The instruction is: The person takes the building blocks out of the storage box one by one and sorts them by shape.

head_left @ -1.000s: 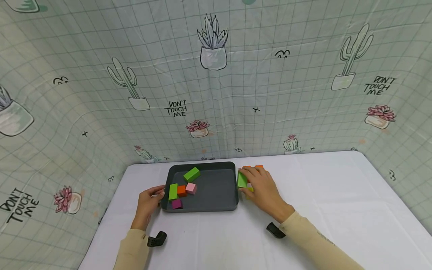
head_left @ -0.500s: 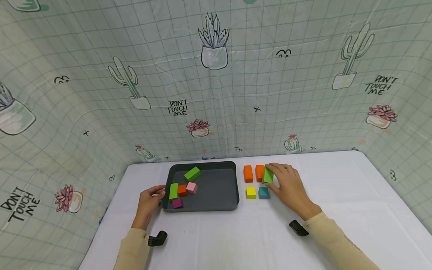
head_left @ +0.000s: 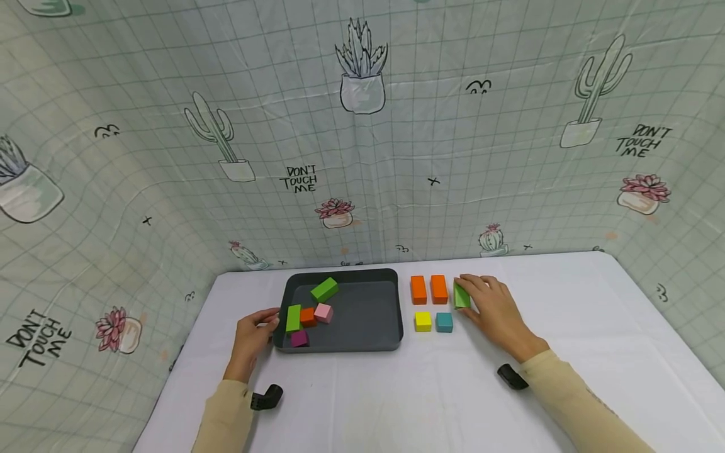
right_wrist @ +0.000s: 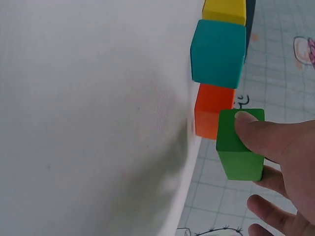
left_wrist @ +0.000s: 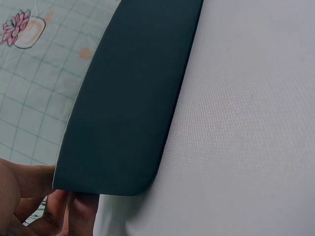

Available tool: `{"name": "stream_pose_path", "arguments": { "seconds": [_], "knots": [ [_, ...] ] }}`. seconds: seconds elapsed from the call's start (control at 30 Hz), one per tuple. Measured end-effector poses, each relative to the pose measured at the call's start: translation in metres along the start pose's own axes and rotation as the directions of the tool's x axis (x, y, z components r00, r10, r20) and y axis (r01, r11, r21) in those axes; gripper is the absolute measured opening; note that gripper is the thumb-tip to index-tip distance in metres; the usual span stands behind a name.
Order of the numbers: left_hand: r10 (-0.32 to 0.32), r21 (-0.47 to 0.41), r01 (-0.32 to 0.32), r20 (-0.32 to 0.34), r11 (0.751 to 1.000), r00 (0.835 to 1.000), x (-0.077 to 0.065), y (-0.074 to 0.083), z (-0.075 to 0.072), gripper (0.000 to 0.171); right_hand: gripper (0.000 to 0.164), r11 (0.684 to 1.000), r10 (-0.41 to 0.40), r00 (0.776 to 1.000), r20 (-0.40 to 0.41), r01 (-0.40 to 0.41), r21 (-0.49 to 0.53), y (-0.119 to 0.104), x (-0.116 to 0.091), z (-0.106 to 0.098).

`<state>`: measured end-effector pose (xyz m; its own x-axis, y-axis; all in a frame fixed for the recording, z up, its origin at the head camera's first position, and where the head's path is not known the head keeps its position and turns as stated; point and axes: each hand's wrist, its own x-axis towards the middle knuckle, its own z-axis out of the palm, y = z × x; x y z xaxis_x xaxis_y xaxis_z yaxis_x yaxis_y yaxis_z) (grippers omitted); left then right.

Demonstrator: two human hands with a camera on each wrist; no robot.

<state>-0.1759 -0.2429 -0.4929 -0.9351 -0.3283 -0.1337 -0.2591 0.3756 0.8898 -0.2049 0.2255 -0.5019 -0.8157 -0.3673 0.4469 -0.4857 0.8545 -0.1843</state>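
Observation:
My right hand point(head_left: 497, 314) pinches a green rectangular block point(head_left: 462, 297) just right of two orange blocks. In the right wrist view the thumb presses on one end of that block, and the other fingers are partly hidden behind it. My left hand point(head_left: 249, 343) holds the left rim of a dark grey tray point(head_left: 365, 318), thumb on the edge and fingers below it in the left wrist view. Inside the tray lie two green blocks point(head_left: 325, 289), an orange block point(head_left: 308, 317), a pink block point(head_left: 323, 313) and a purple block point(head_left: 299, 338).
Right of the tray, two orange blocks point(head_left: 438, 289) stand side by side. In front of them sit a yellow cube point(head_left: 423, 321) and a teal cube point(head_left: 444, 323). A white cloth covers the table point(head_left: 362, 402), and a patterned curtain point(head_left: 396, 138) hangs behind.
From beside the tray's right edge, my right hand has carried the green block rightward past the orange blocks, uncovering the yellow and teal cubes. My left hand has stayed at the tray.

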Motion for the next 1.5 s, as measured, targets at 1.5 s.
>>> {"name": "stream_pose_path", "arguments": {
  "seconds": [1.5],
  "knots": [
    [0.015,-0.009,-0.015,-0.007,1.0,1.0,0.0,-0.002,0.001,0.028,0.059,0.994,0.023,0.978,0.206,-0.043,0.095,0.022,0.02,0.018]
  ]
}}
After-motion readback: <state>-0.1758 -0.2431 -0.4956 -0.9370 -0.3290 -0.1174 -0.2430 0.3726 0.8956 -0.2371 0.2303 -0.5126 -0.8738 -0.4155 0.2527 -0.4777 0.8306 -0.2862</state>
